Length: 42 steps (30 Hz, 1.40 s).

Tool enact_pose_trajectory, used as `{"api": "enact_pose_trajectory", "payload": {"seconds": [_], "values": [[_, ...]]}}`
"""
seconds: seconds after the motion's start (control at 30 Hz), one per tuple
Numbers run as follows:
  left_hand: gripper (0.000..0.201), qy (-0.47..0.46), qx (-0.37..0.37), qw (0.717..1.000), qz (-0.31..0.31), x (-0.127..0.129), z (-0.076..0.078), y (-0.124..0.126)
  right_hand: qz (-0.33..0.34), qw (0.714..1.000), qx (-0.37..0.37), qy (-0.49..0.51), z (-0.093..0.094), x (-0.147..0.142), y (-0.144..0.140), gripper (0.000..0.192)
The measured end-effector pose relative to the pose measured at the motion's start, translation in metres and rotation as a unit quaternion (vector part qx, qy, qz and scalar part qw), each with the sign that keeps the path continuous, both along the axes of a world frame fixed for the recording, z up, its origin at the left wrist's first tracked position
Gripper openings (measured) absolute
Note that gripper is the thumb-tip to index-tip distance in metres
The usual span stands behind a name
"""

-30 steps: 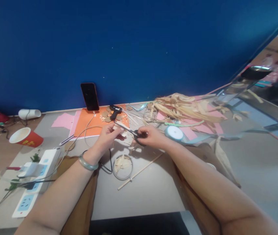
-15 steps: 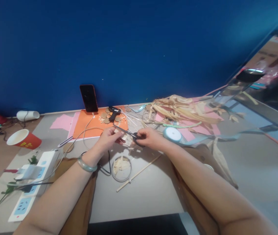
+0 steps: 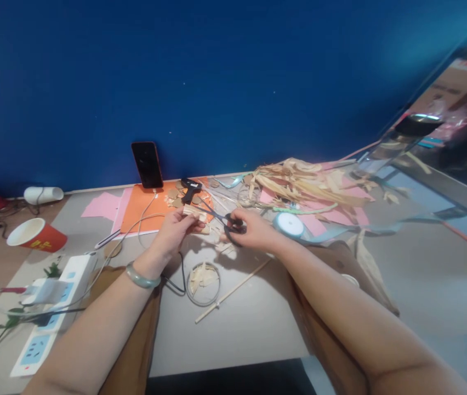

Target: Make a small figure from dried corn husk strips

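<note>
Left hand: the left hand is closed in a pinch on a small pale strip of husk, which is held just above the near edge of the orange sheet. A green bangle is worn on its wrist.
Right hand: the right hand is closed around the black handles of the scissors, just right of the orange sheet.
Scissors: the blades are pointed left and away, toward the husk strip; whether the strip is touched by them cannot be told.
Husk strip: it is held between the two hands, over the near right corner of the orange sheet.
Glue gun: a black glue gun is laid on the far right part of the orange sheet, among brown card discs.
Phone: a dark phone is propped upright against the blue wall at the far edge of the orange sheet.
Ribbon spool: a pale blue ribbon spool is seen right of the orange sheet, just beyond the right hand.
Husk pile: a heap of dried husks is spread well right of the orange sheet.
Ring: a round ring with husk scraps inside is placed nearer than the orange sheet, beside a thin wooden stick.
Red cup: a red paper cup is tipped on its side well left of the orange sheet.
</note>
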State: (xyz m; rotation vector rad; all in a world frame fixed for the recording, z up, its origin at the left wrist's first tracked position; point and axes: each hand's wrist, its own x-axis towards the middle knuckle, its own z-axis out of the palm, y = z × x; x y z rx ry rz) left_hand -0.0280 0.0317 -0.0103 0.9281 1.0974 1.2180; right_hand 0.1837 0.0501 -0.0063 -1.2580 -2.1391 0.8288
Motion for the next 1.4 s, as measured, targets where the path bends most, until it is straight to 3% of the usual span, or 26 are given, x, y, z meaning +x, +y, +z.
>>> {"api": "enact_pose_trajectory", "payload": {"seconds": [0.2, 0.53, 1.07, 1.4], "values": [[0.026, 0.006, 0.038, 0.999, 0.033, -0.005, -0.003, 0.002, 0.003, 0.995, 0.012, -0.095, 0.004, 0.0, -0.004, 0.041], [0.024, 0.063, 0.052, 0.997, 0.01, -0.003, 0.0, 0.0, 0.028, 0.995, 0.013, -0.092, 0.006, 0.002, -0.003, 0.047], [0.02, 0.071, 0.06, 0.995, -0.022, -0.007, -0.005, 0.001, 0.05, 0.995, -0.056, -0.06, 0.01, 0.003, -0.003, 0.048], [0.024, 0.058, 0.052, 0.996, -0.047, -0.007, -0.006, 0.003, 0.067, 0.993, -0.084, -0.045, 0.0, 0.008, 0.005, 0.041]]}}
